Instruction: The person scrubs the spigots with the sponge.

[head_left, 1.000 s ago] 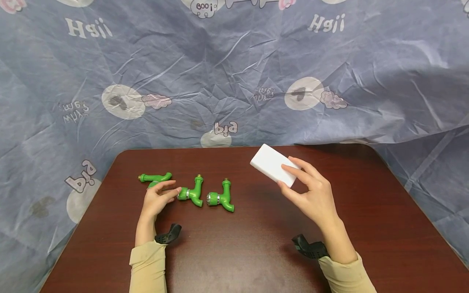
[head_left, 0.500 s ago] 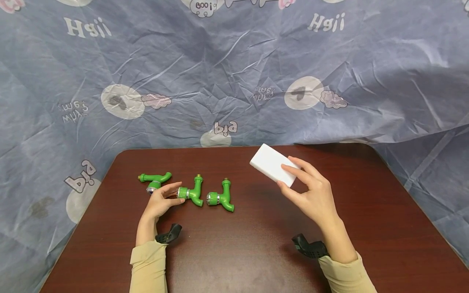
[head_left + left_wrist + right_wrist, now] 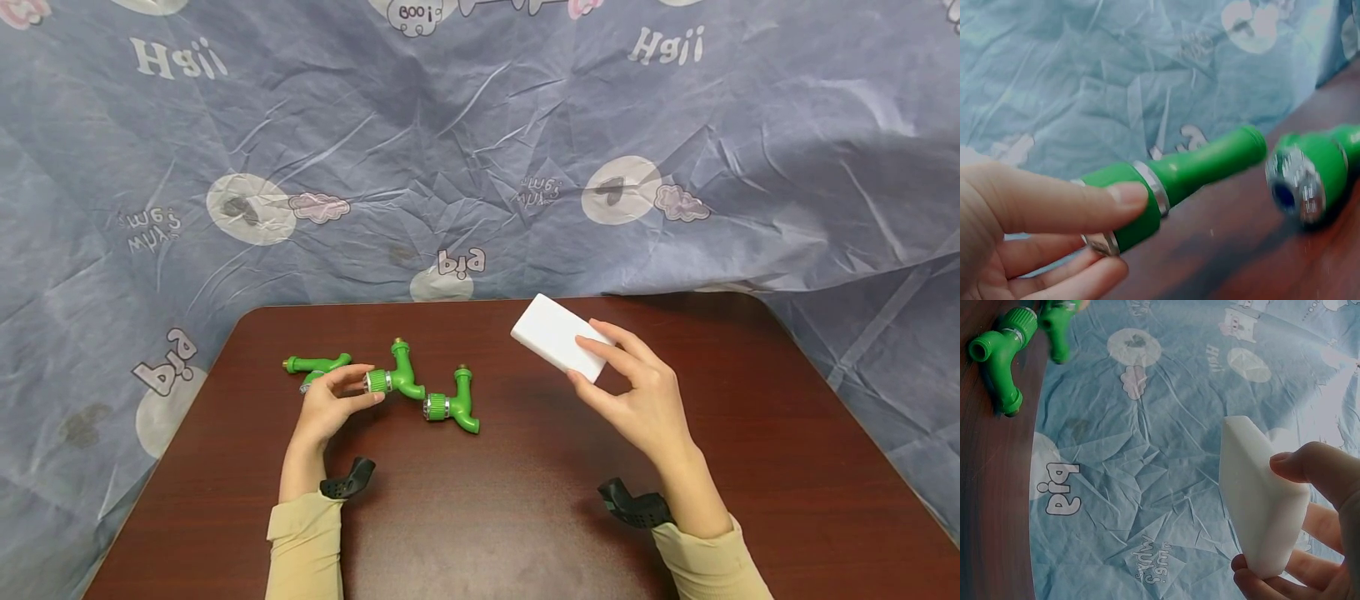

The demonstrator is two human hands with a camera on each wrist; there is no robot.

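My left hand [image 3: 326, 410] pinches the ribbed knob of a green tap [image 3: 405, 377] between thumb and fingers. In the left wrist view this tap [image 3: 1210, 164] is raised off the table, its silver collar beside the thumb. A second green tap [image 3: 462, 403] lies on the table just right of it. Partly behind the left hand lies a third green tap [image 3: 318, 364] with a brass-coloured threaded end. My right hand [image 3: 641, 392] holds a plain white rectangular block [image 3: 555, 333] by one end, in the air and tilted; its exact kind cannot be told.
The dark red-brown table [image 3: 525, 517] has rounded far corners. Behind it hangs a creased blue-grey cloth [image 3: 480, 167] with printed words and cartoon shapes. Black straps with small mounts [image 3: 636, 507] sit on both wrists.
The left hand went from beside the middle tap to gripping its knob, and the tap has risen from the table. The right hand and white block have stayed nearly still.
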